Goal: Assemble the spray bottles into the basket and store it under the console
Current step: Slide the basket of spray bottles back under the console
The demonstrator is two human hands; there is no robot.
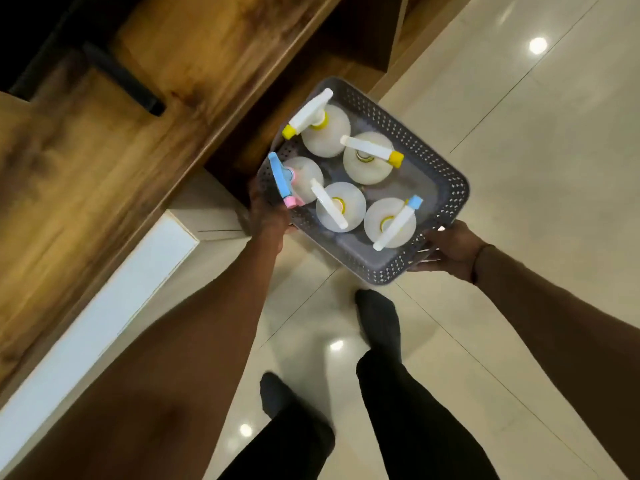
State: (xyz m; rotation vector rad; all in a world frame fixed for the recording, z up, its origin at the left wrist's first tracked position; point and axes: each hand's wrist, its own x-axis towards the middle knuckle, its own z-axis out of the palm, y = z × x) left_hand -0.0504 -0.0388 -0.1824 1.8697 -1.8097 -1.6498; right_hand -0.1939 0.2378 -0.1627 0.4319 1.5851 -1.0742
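Note:
A grey perforated basket (446, 174) hangs in the air above the tiled floor, next to the edge of the wooden console (145, 109). Several white spray bottles (325, 135) stand upright inside it, with yellow, blue and pink nozzle tips. My left hand (268, 211) grips the basket's left rim, beside the blue and pink sprayer (281, 180). My right hand (450, 247) holds the basket's near right corner from below. The basket's far end reaches toward the dark opening under the console (273, 109).
The console top runs diagonally across the left, with a dark bar (121, 79) lying on it and a white panel (104, 303) along its near side. My legs and socked feet (377, 317) stand on the glossy cream floor tiles (536, 168) below the basket.

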